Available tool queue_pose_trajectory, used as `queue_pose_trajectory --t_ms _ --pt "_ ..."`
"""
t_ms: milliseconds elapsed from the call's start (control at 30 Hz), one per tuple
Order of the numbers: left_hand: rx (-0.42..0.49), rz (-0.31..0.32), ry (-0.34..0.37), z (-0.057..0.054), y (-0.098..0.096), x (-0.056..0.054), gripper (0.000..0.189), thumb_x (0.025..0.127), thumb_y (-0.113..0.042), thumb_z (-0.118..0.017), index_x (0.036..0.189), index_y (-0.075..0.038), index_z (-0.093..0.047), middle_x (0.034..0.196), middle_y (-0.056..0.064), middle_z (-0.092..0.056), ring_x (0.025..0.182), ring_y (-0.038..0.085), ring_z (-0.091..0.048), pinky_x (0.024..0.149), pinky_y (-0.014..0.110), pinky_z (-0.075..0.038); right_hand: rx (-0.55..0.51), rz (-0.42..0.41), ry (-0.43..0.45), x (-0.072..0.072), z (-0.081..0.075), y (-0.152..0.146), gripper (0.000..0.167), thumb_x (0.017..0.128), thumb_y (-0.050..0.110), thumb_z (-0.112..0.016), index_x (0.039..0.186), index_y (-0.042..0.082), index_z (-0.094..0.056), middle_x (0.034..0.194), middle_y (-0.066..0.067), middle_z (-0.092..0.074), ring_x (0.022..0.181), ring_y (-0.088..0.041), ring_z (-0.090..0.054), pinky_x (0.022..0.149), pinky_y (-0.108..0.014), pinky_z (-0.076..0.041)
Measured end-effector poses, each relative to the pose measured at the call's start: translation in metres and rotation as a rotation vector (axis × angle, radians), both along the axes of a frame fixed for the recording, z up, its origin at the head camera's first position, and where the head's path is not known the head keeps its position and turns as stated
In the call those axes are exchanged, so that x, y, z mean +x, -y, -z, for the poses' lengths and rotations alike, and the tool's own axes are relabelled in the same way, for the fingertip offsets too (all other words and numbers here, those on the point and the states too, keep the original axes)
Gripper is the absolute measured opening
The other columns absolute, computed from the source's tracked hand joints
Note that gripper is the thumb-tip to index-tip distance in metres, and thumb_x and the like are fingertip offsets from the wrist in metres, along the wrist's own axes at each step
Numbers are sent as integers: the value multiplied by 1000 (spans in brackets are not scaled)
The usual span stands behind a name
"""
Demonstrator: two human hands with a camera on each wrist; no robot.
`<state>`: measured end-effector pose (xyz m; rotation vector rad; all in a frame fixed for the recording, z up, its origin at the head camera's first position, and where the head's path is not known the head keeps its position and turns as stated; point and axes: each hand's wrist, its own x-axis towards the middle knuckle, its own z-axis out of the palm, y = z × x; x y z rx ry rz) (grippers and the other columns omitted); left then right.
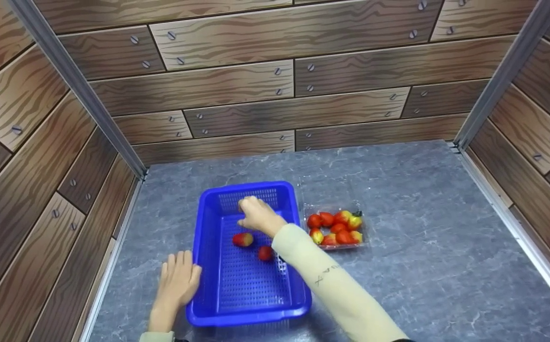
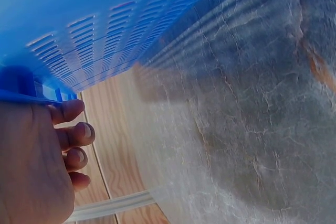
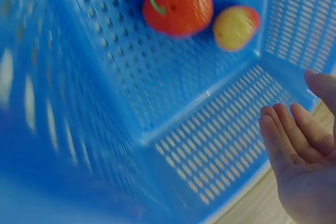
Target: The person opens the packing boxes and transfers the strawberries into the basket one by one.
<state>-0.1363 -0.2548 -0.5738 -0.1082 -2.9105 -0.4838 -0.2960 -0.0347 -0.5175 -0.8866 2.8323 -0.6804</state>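
A blue plastic basket (image 1: pixel 207 266) with perforated walls sits on the grey tabletop. Inside lie a red-and-yellow fruit (image 1: pixel 242 239) and a red fruit (image 1: pixel 265 253); the right wrist view shows a green stem on the red fruit (image 3: pixel 178 4). Over the far part of the basket hangs my right hand (image 1: pixel 260 217), its palm bare and fingers loosely bent in the right wrist view. My left hand (image 1: pixel 176 280) rests along the basket's left side, fingers extended and thumb at the rim. The left wrist view shows these fingers beside the perforated wall (image 2: pixel 121 24).
To the basket's right stands a clear plastic box (image 1: pixel 366 240), its lid folded back, with several red and yellow fruits (image 1: pixel 339 228) inside. Wood-patterned walls (image 1: pixel 237 107) enclose the grey tabletop (image 1: pixel 436 247) at the back and both sides.
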Motion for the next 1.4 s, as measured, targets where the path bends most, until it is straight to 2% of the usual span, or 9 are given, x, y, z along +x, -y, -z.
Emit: queue_pose_trajectory --t_ms 133,267,467,667,800,967,1200,1400 --pt "-1 1 0 0 0 0 31 96 -17 -45 117 5 -51 106 21 -50 104 41 -43 91 55 -33 -5 9 -2 -6 -17 -10 27 83 18 -79 99 0 -65 99 -13 -64 94 -29 -64 83 -41 -53" --pt "-1 1 4 0 0 0 32 97 -17 -44 118 6 -51 108 22 -51 106 43 -43 92 55 -33 -2 17 -38 -14 -26 -27 26 82 17 -79 97 0 -65 97 -14 -65 90 -31 -65 80 -42 -54" --pt "-2 0 1 1 2 1 30 96 -17 -45 115 5 -52 104 21 -51 102 41 -44 89 53 -33 13 46 -71 -26 -32 -59 27 81 13 -79 97 -4 -66 97 -17 -66 90 -35 -65 82 -45 -54" --pt "6 -3 5 1 2 3 24 95 -16 -45 109 2 -51 100 18 -50 97 38 -42 85 51 -34 41 117 -38 -33 -33 -98 27 82 11 -77 101 -6 -66 99 -19 -66 91 -35 -65 82 -45 -54" --pt "10 -3 15 0 2 1 21 96 -17 -45 107 0 -50 99 17 -49 96 37 -42 85 50 -34 43 153 -43 -36 -31 -128 24 81 11 -75 97 -4 -66 98 -19 -66 90 -36 -65 81 -47 -53" --pt "10 -1 17 1 1 1 24 96 -17 -44 110 1 -51 102 18 -50 100 38 -42 87 52 -34 64 177 -84 -35 -21 -167 26 76 7 -75 95 -7 -65 94 -21 -66 89 -40 -65 80 -49 -53" --pt "3 -10 34 2 0 2 27 97 -18 -44 114 2 -51 103 19 -50 100 38 -43 87 51 -33 120 156 -70 -26 -5 -211 26 77 7 -78 92 -8 -64 91 -22 -64 87 -41 -63 78 -51 -53" --pt "0 -7 7 0 0 2 31 97 -18 -45 116 5 -51 104 21 -51 101 40 -43 87 52 -34 131 129 -41 -18 2 -239 26 79 8 -77 95 -8 -63 92 -22 -65 85 -40 -64 77 -50 -54"
